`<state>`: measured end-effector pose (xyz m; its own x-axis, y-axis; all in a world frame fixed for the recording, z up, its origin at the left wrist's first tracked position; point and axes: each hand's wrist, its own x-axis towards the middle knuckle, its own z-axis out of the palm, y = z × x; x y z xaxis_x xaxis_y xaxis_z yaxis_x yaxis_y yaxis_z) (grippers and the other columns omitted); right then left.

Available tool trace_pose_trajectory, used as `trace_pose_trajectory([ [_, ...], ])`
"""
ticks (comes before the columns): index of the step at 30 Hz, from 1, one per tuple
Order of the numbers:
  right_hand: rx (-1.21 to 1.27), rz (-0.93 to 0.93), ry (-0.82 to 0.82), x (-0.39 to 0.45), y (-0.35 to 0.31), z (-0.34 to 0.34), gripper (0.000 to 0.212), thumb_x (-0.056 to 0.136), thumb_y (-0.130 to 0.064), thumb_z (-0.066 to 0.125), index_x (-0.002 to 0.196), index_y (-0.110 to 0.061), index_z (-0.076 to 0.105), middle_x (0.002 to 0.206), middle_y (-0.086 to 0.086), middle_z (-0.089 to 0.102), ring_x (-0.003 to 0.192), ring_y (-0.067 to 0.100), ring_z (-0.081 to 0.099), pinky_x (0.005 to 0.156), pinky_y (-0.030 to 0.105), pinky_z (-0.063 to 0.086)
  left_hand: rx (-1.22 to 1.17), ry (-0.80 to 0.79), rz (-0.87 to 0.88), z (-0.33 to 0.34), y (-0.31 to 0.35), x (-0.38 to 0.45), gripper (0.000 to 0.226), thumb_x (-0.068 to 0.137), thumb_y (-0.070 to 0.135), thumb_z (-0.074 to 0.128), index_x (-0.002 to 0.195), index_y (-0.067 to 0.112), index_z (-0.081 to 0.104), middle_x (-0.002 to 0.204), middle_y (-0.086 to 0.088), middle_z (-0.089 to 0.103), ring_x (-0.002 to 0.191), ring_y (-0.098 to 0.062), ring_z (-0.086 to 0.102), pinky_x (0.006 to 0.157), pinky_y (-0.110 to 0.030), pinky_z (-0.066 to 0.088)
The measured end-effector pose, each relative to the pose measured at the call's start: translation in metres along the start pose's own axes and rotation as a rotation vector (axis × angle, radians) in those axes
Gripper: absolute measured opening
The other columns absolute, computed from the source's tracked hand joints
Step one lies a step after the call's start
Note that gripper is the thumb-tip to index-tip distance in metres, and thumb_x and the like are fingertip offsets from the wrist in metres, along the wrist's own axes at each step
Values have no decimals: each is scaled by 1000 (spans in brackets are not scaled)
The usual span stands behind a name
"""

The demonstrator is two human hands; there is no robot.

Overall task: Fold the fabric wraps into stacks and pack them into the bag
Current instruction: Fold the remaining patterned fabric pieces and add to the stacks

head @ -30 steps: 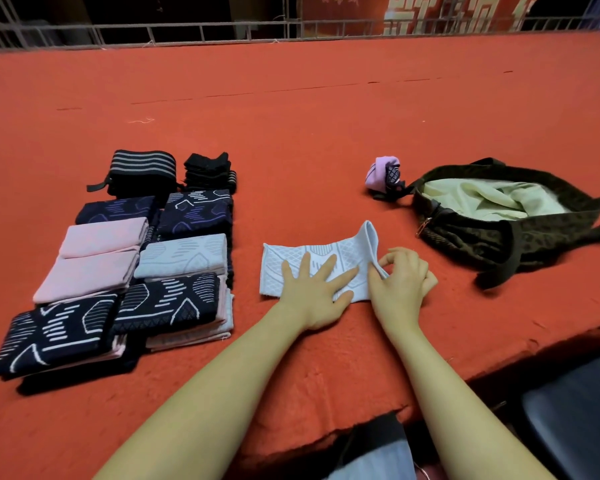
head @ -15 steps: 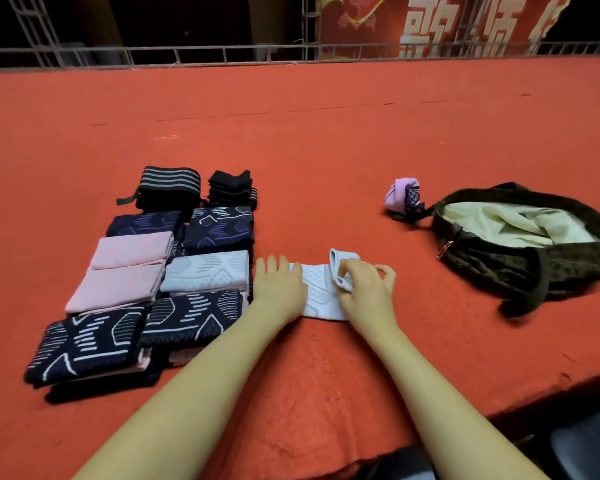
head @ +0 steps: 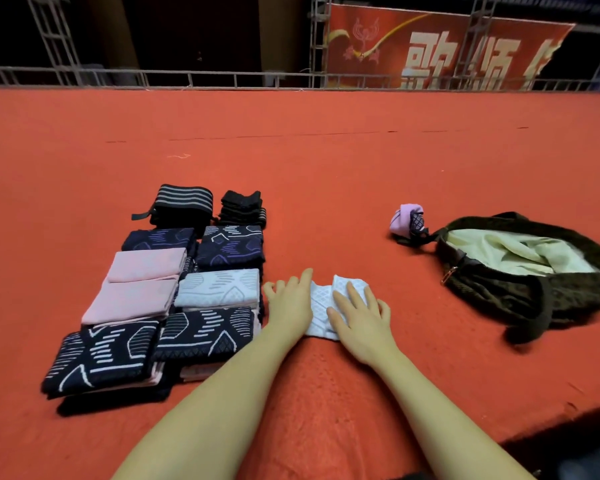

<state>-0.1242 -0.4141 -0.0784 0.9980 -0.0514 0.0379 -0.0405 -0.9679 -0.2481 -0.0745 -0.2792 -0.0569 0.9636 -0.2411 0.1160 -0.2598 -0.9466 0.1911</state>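
A pale blue patterned wrap [head: 321, 308] lies folded small on the red carpet [head: 309, 188] in front of me. My left hand [head: 289, 304] rests flat on its left edge with straight fingers. My right hand [head: 359, 315] presses flat on its right half, fingers spread. To the left lie folded wraps in stacks: pink ones [head: 142, 284], dark navy ones with white lines [head: 201, 329], a pale blue one [head: 220, 287] and black ones [head: 182, 202]. The dark open bag [head: 520, 292] with a pale lining lies at the right.
A small lilac and black bundle [head: 408, 220] sits beside the bag's strap end. The carpet's front edge [head: 534, 431] drops off at the lower right. A metal railing [head: 222, 79] and a red banner stand far behind.
My right hand has laid the lifted end of the pale blue wrap down and now presses it flat. My left hand stays on the wrap's left edge. The view has tilted up.
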Motion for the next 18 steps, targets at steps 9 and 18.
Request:
trace_pose_trajectory([
  [9,29,-24,-13,-3,-9,-1,68,79,-72,18,141,-47,33,157,-13,15,145,15,5,112,46,4,259,493,140,-20,-5,-6,48,60,17,58,106,15,72,57,0,59,52,-24,56,66,-34,47],
  [18,-34,-77,43,1,-18,-2,80,62,-63,6,131,-50,44,155,-13,20,144,23,6,108,49,-4,304,521,169,-8,-8,-23,71,38,16,81,108,11,72,57,-3,61,53,-27,57,75,-38,34],
])
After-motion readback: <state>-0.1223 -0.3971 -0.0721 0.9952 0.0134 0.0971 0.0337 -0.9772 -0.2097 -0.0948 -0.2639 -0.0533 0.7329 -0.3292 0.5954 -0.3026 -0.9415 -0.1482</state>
